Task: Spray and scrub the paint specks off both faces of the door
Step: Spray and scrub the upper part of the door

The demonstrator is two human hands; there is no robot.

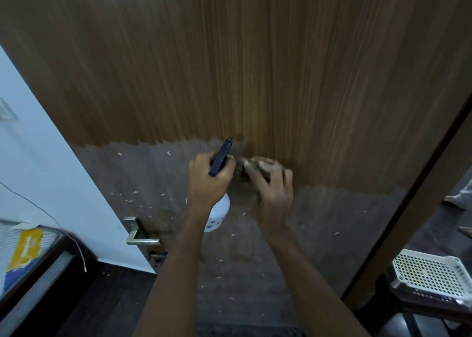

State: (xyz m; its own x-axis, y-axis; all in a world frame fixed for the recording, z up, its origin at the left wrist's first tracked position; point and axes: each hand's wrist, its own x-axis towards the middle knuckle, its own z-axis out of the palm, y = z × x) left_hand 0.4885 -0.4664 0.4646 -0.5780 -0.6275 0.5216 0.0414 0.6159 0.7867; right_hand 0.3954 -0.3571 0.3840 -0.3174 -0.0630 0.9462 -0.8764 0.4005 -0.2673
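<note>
A brown wood-grain door [255, 68] fills the view. Its lower part is dull grey and dotted with small white paint specks [132, 193]. My left hand [208, 178] grips the black trigger head of a white spray bottle [219, 213], nozzle pointing up at the door. My right hand [272, 191] presses a crumpled brownish cloth [258, 164] against the door, right at the line between the shiny and the dull surface. The cloth is partly hidden by my fingers.
A metal lever handle [139, 237] sticks out at the door's left edge. A white wall [51, 170] is on the left, with a bed or mattress [23, 255] at the lower left. A white perforated basket [431, 273] sits at the lower right beyond the door frame.
</note>
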